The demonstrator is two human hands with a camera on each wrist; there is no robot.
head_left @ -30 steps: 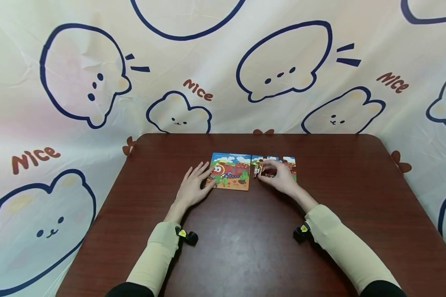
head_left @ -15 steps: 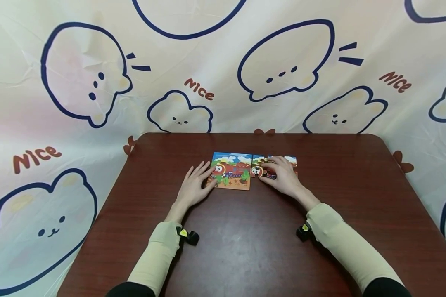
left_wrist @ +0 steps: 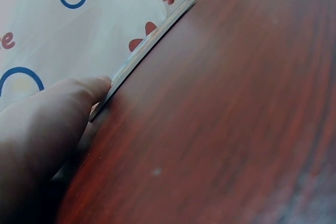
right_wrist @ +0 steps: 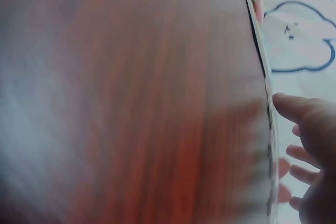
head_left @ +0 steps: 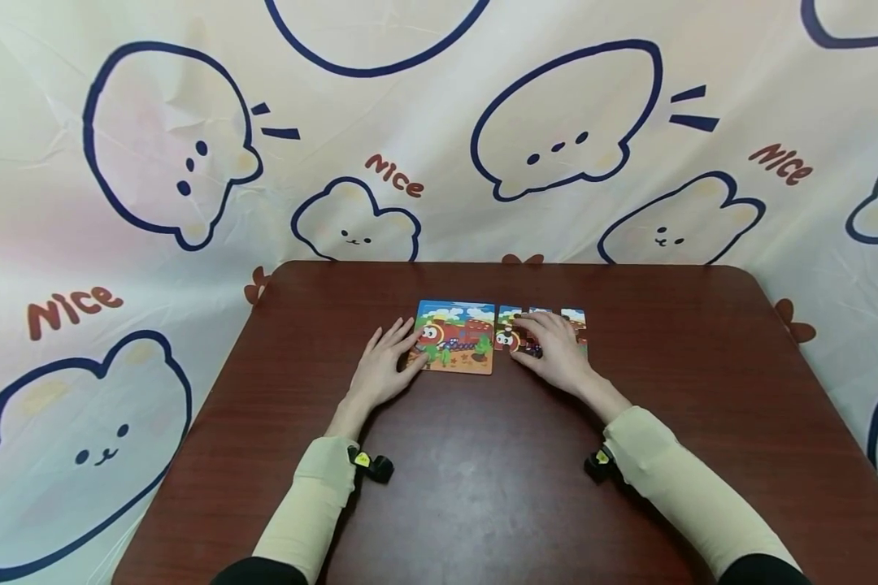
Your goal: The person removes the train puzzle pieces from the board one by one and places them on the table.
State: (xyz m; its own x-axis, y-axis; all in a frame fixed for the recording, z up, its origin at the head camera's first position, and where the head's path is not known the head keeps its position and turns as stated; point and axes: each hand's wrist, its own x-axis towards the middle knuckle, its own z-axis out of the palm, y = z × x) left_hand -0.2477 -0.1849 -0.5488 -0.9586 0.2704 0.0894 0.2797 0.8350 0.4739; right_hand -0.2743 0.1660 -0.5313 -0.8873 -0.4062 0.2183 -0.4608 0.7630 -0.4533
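Observation:
A colourful picture puzzle board (head_left: 461, 337) with a red cartoon vehicle lies flat on the table. My left hand (head_left: 380, 370) rests at its left edge, fingers spread; in the left wrist view its thumb (left_wrist: 97, 85) touches the board's edge. Just right of the board lie several loose puzzle pieces, among them one with a round cartoon eye (head_left: 506, 337) and one at the far right (head_left: 575, 315). Over these pieces is my right hand (head_left: 562, 357), thumb and fingers apart, covering part of them. The right wrist view shows its thumb (right_wrist: 294, 106) near the pieces' edge.
The dark brown wooden table (head_left: 454, 471) extends toward me and to both sides. Behind it hangs a pale cloth (head_left: 439, 122) with blue cartoon outlines. A small black wrist camera (head_left: 376, 469) sits at my left cuff, another (head_left: 598, 465) at my right.
My right hand pinched a raised puzzle piece a second ago; that piece now lies flat beside the board, and the fingers have loosened and spread above the pieces. My left hand has stayed put.

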